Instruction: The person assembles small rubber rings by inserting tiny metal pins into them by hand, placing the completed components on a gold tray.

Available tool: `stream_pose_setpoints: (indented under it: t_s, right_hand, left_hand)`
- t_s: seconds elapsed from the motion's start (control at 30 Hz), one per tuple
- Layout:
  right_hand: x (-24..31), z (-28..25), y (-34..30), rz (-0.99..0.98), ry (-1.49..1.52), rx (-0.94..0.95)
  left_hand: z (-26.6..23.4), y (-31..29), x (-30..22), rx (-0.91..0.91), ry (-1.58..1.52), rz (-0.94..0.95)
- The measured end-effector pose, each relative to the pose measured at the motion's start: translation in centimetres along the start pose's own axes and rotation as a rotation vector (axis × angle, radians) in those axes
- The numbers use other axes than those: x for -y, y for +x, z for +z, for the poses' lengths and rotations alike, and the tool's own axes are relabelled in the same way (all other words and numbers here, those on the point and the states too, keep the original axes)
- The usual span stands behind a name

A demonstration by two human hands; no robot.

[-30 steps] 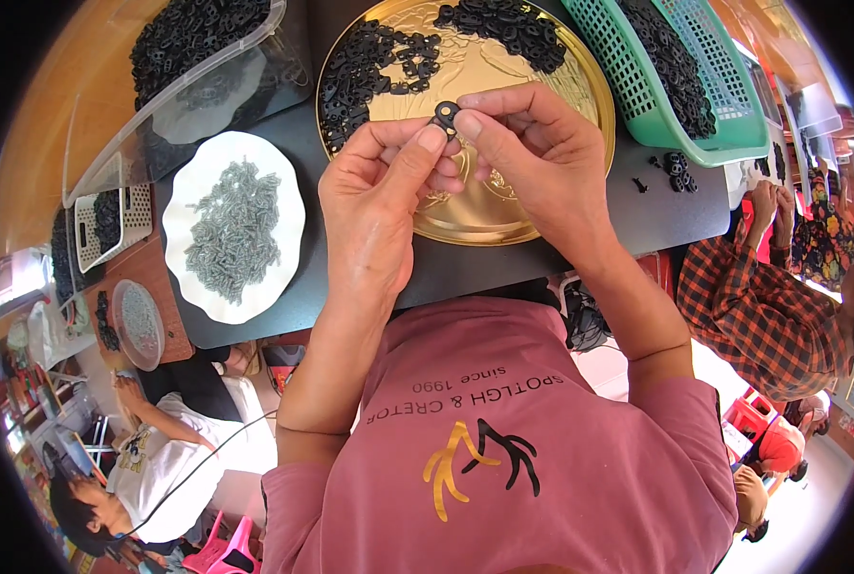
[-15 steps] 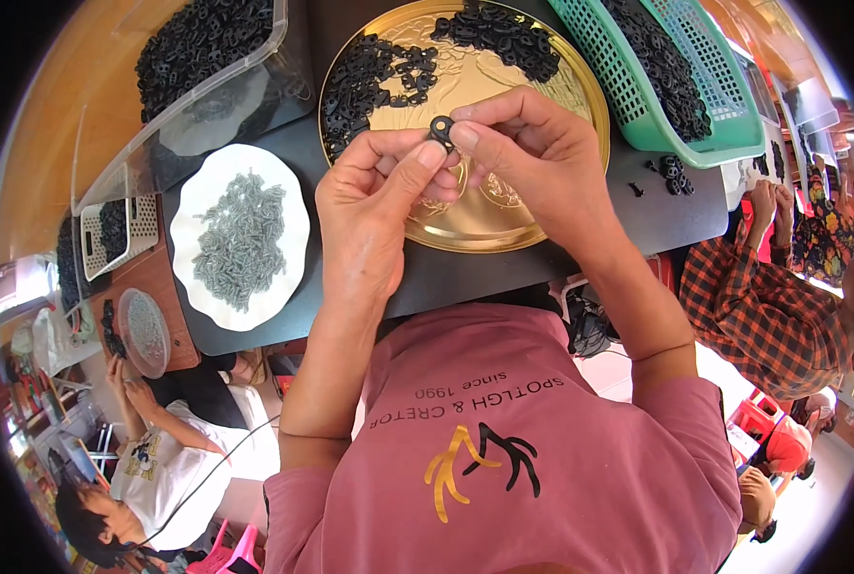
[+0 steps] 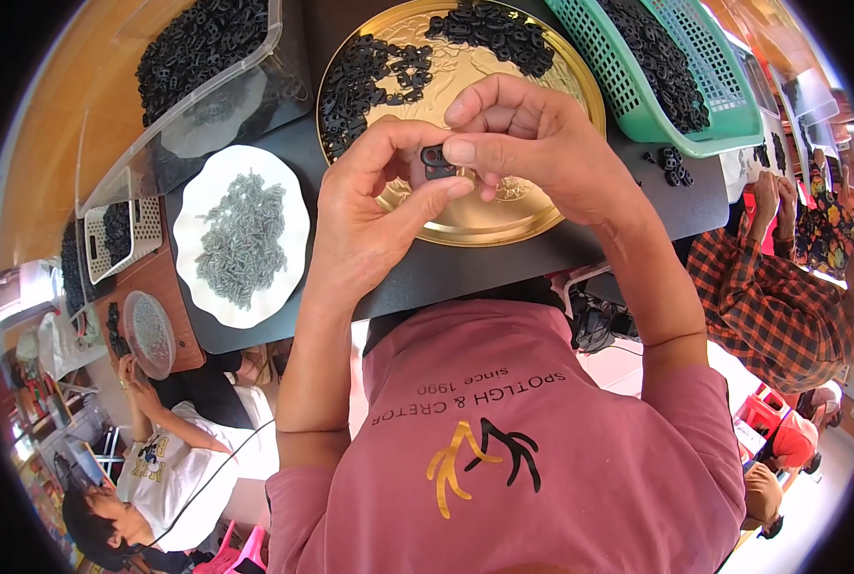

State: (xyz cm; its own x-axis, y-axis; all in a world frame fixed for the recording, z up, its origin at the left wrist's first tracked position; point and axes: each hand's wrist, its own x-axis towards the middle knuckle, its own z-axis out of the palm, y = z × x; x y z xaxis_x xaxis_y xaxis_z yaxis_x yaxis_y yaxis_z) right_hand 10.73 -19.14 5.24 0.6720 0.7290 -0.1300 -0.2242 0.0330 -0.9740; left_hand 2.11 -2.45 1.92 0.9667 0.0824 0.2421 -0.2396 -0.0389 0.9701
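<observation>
Over the near part of a round gold tray (image 3: 532,228), my two hands meet around a small black plastic part (image 3: 436,161) with a ringed hole and a faint reddish spot. My left hand (image 3: 374,206) has its curled fingers about the part, its thumb lifted toward the lower right. From the other side, the thumb of my right hand (image 3: 551,158) presses at the part's edge, with the index finger raised above it. Loose black parts (image 3: 369,81) cover the tray's left side, and a second heap of black parts (image 3: 494,38) lies at its far rim.
At left, a white scalloped dish (image 3: 189,258) holds small grey spring-like pieces (image 3: 240,239). A clear bin (image 3: 278,29) of black parts stands behind it. A green basket (image 3: 733,139) is at right, beside several black pieces (image 3: 674,170). Other people (image 3: 178,459) sit on both sides.
My left thumb has come off the black part and moved down and right. My right index finger has lifted away from it, and the part sits slightly lower.
</observation>
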Motion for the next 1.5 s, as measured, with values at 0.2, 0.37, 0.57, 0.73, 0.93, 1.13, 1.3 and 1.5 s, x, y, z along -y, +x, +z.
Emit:
stream_pose_setpoints:
  t_s: [0.2, 0.37, 0.57, 0.73, 0.93, 1.13, 1.3, 1.5]
  right_hand:
    - [-0.2, -0.2, -0.2, 0.101, -0.072, -0.076]
    - [-0.8, 0.9, -0.5, 0.094, -0.11, -0.046]
    - [-2.2, 1.6, -0.6, 0.05, 0.003, -0.134]
    - [-2.8, 1.9, -0.6, 0.039, 0.182, -0.11]
    - [-3.0, 1.7, -0.4, 0.102, 0.319, -0.053]
    - [-2.2, 1.5, -0.8, 0.088, 0.211, -0.078]
    - [-1.2, 1.4, -1.2, 0.051, 0.075, -0.089]
    - [-0.9, 1.0, -1.7, 0.01, 0.024, -0.09]
  left_hand:
    - [-0.2, 0.1, 0.3, -0.028, -0.021, 0.06]
    - [-0.4, 0.1, 0.4, 0.0, 0.013, 0.09]
    - [-0.3, 0.2, 0.5, -0.042, 0.098, 0.141]
    - [-0.4, 0.1, 0.6, -0.076, 0.133, 0.17]
    - [-0.5, 0.2, 0.7, -0.068, 0.231, 0.196]
    - [-0.5, 0.4, 0.9, -0.059, 0.183, 0.205]
    - [-0.2, 0.5, 0.9, -0.113, 0.107, 0.273]
    - [0.4, 0.7, 0.9, -0.062, 0.094, 0.282]
